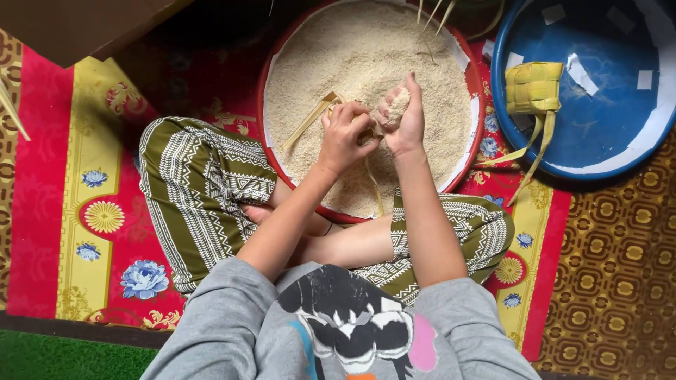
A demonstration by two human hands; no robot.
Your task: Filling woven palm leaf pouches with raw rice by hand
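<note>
Over the near half of a big round red-rimmed tray of pale rice [267, 84], two bare hands close together. Left hand [346, 134] curled tight around a small woven pouch of yellow-green palm leaf [367, 134], mostly hidden by the fingers. Long leaf strips [310, 121] sticking out to the left and trailing down toward the near rim. Right hand [403, 116] cupped and half shut, full of rice grains [398, 102], tipped toward the pouch and touching the left hand. Tray resting on a red and yellow flowered mat [56, 211], near rim against crossed legs in green patterned trousers [197, 190]. Just beside the tray, at the mat's far right corner, a round blue plastic basin [620, 119]. Inside the basin, near its left wall, one finished square woven leaf pouch [534, 87] with long tails hanging over the rim onto the mat. Grey sleeves [218, 324] at the bottom.
</note>
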